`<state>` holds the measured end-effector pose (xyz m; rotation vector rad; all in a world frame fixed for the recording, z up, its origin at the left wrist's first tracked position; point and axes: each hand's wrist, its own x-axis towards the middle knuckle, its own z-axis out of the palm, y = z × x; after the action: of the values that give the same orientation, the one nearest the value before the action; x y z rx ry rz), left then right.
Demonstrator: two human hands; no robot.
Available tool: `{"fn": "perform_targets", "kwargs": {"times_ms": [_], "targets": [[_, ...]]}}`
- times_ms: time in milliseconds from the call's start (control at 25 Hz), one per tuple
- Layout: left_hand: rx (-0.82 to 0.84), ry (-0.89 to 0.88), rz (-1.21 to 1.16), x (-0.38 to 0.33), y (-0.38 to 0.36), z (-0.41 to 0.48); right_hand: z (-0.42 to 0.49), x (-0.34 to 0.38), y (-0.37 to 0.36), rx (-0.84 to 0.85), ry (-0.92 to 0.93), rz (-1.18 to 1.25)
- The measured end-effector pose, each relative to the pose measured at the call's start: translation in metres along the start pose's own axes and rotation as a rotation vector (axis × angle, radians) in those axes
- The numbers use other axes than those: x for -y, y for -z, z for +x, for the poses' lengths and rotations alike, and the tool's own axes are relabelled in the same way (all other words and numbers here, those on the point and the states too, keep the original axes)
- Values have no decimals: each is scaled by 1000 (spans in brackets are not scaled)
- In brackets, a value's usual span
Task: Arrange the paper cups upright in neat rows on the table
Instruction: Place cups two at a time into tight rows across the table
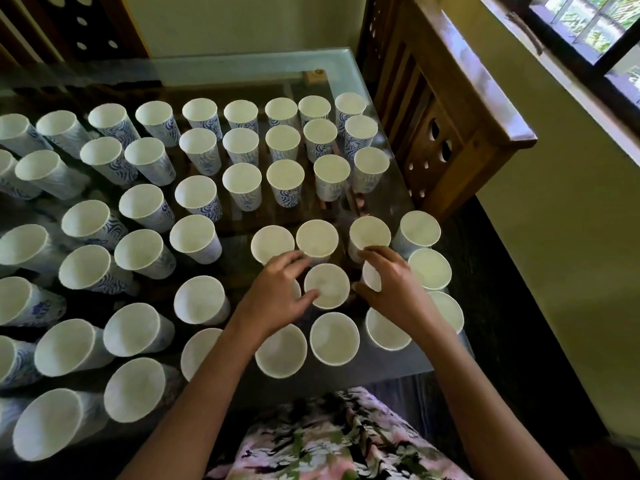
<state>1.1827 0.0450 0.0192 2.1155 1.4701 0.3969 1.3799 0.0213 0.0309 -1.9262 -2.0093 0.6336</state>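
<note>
Many white paper cups with blue patterns stand upright, mouths up, in rows across the glass table (249, 69). My left hand (277, 294) reaches down over one cup (296, 289), its fingers curled round the rim, so the cup is almost hidden. Its thumb lies against the neighbouring cup (327, 285) in the middle. My right hand (391, 289) grips another cup (371, 276) by the rim, thumb on the near side, fingers on the far side. More cups (317, 239) stand just beyond my fingers, and another row (334, 339) stands nearer to me.
A wooden chair (446, 133) stands against the table's right edge, below a window (588, 26). Another wooden chair back (69, 26) stands at the far left. The table's near right edge (460, 341) lies close to the outermost cups. Floral clothing (339, 441) is at the bottom.
</note>
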Motion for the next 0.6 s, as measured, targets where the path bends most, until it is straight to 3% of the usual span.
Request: {"fn": "perform_targets", "kwargs": {"times_ms": [600], "targets": [[-33,228,124,-39,-29,-4,-4,-41,10,33,-14,-49]]}}
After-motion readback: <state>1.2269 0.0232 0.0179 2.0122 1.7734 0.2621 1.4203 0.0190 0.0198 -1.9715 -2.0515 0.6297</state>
